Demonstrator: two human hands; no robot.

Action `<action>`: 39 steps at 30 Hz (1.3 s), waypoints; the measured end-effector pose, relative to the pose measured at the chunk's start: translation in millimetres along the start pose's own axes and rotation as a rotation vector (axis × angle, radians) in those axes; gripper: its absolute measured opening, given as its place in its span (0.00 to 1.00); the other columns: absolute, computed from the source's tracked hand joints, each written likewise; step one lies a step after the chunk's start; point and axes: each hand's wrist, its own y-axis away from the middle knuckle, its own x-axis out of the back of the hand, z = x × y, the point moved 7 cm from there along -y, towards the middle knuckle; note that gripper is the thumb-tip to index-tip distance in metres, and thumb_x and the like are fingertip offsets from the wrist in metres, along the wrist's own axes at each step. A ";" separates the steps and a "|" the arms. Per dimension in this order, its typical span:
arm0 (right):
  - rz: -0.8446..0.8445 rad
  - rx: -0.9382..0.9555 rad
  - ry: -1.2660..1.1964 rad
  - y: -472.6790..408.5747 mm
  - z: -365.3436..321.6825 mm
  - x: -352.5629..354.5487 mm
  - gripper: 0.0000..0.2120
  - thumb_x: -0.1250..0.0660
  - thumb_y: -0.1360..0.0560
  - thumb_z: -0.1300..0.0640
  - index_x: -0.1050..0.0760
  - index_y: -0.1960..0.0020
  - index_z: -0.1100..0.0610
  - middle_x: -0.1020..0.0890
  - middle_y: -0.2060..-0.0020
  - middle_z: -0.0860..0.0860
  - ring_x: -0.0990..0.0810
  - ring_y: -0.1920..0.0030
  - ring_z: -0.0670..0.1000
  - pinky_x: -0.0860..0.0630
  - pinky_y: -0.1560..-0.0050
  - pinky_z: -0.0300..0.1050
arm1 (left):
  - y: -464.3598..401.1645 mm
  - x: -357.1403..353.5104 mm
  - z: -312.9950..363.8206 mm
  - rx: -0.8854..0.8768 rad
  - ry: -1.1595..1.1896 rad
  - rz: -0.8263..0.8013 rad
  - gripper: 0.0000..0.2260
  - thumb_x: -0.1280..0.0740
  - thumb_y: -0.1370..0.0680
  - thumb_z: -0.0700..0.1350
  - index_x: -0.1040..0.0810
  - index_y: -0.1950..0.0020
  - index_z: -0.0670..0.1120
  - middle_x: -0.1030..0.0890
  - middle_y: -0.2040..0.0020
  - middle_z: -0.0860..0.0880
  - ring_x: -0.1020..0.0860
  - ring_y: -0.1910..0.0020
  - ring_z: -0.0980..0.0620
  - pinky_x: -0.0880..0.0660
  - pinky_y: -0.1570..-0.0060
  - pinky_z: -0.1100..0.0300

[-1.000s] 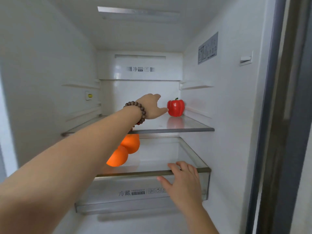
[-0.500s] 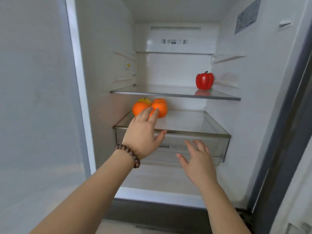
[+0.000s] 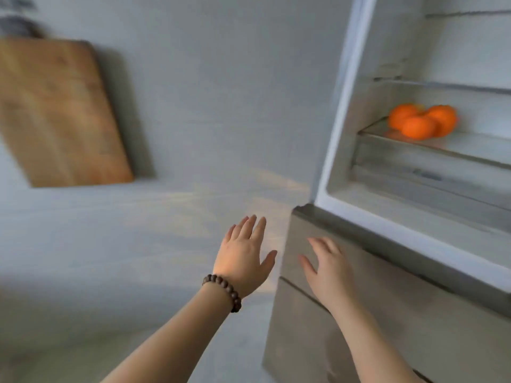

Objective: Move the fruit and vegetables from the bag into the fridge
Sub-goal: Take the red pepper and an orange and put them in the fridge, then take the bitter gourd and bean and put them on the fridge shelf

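The open fridge point(image 3: 320, 172) fills the right of the blurred view. Three oranges point(image 3: 421, 121) lie together on the clear crisper drawer point(image 3: 414, 158) inside it. My left hand point(image 3: 244, 257), with a bead bracelet on the wrist, is open and empty, outside the fridge, left of its lower corner. My right hand point(image 3: 329, 268) is open and empty too, in front of the grey lower drawer front point(image 3: 387, 313). The red pepper and the bag are out of view.
A wooden cutting board point(image 3: 60, 111) leans against the grey wall at the left. A pale counter or floor surface point(image 3: 110, 244) stretches below it. The fridge's white door frame stands between that area and the shelves.
My view has swung left and down, away from the fridge interior. Both hands have pulled back out of the fridge and lowered. The red pepper has left the view.
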 end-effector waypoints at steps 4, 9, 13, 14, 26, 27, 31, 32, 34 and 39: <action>-0.188 0.142 -0.123 45.3 -93.3 -75.3 0.18 0.33 0.26 0.52 0.25 0.39 0.59 0.22 0.44 0.55 0.27 0.39 0.57 0.28 0.42 0.48 | 110.5 30.0 -98.4 0.269 -0.054 0.026 0.31 0.45 0.21 0.59 0.50 0.23 0.48 0.46 0.23 0.48 0.50 0.24 0.50 0.51 0.25 0.54; -0.376 0.348 -0.239 102.4 -222.2 -142.1 0.17 0.32 0.28 0.54 0.24 0.41 0.60 0.21 0.46 0.56 0.26 0.41 0.58 0.27 0.42 0.49 | 251.2 74.1 -194.9 0.618 -0.107 0.120 0.30 0.42 0.22 0.57 0.45 0.24 0.47 0.41 0.24 0.47 0.45 0.25 0.48 0.49 0.27 0.55; -0.525 0.537 -0.311 151.2 -328.2 -182.7 0.18 0.33 0.26 0.53 0.25 0.39 0.60 0.22 0.45 0.56 0.27 0.40 0.57 0.29 0.41 0.47 | 352.3 109.2 -248.0 0.869 -0.142 0.209 0.30 0.41 0.23 0.56 0.45 0.24 0.46 0.41 0.24 0.46 0.45 0.25 0.48 0.50 0.27 0.56; -0.562 0.589 -0.326 164.3 -353.4 -191.7 0.18 0.34 0.26 0.53 0.25 0.39 0.59 0.22 0.44 0.55 0.28 0.39 0.56 0.30 0.40 0.47 | 375.3 117.3 -258.7 0.928 -0.145 0.233 0.30 0.42 0.22 0.57 0.45 0.24 0.46 0.41 0.24 0.46 0.46 0.24 0.49 0.50 0.27 0.56; -0.944 1.145 -0.503 319.0 -634.8 -277.4 0.18 0.38 0.24 0.51 0.29 0.35 0.55 0.27 0.38 0.50 0.34 0.34 0.50 0.34 0.37 0.42 | 613.0 226.0 -351.8 1.583 -0.380 0.477 0.30 0.44 0.21 0.57 0.48 0.23 0.47 0.43 0.24 0.46 0.47 0.24 0.50 0.51 0.26 0.58; -0.959 1.180 -0.519 329.4 -651.3 -278.8 0.18 0.38 0.23 0.51 0.29 0.35 0.55 0.27 0.38 0.50 0.34 0.34 0.49 0.34 0.37 0.42 | 627.1 232.5 -353.4 1.624 -0.396 0.485 0.30 0.44 0.21 0.57 0.48 0.23 0.47 0.43 0.24 0.46 0.47 0.24 0.50 0.50 0.26 0.58; -1.022 1.357 -0.557 385.9 -714.3 -280.7 0.18 0.39 0.23 0.51 0.29 0.35 0.55 0.28 0.37 0.50 0.35 0.34 0.49 0.35 0.38 0.41 | 689.8 254.2 -346.3 1.818 -0.456 0.566 0.31 0.43 0.22 0.57 0.48 0.23 0.46 0.42 0.24 0.46 0.46 0.24 0.50 0.50 0.26 0.58; -1.044 1.390 -0.563 401.9 -726.6 -280.5 0.18 0.39 0.23 0.51 0.29 0.35 0.55 0.28 0.37 0.50 0.35 0.34 0.49 0.35 0.38 0.41 | 705.1 256.9 -341.3 1.864 -0.468 0.580 0.31 0.43 0.22 0.57 0.47 0.24 0.46 0.42 0.24 0.46 0.46 0.24 0.50 0.49 0.26 0.58; -1.094 1.461 -0.581 437.5 -746.0 -274.6 0.18 0.39 0.23 0.51 0.28 0.36 0.55 0.28 0.37 0.50 0.34 0.35 0.49 0.33 0.40 0.42 | 734.1 259.2 -328.1 1.954 -0.497 0.592 0.31 0.43 0.22 0.57 0.47 0.24 0.46 0.42 0.24 0.46 0.46 0.25 0.51 0.49 0.26 0.58; -1.207 1.660 -0.662 531.5 -789.2 -243.6 0.18 0.39 0.23 0.51 0.29 0.35 0.55 0.29 0.35 0.50 0.35 0.33 0.49 0.34 0.38 0.42 | 800.6 269.5 -294.8 2.165 -0.559 0.637 0.30 0.43 0.22 0.57 0.47 0.24 0.46 0.41 0.24 0.47 0.45 0.25 0.51 0.49 0.27 0.57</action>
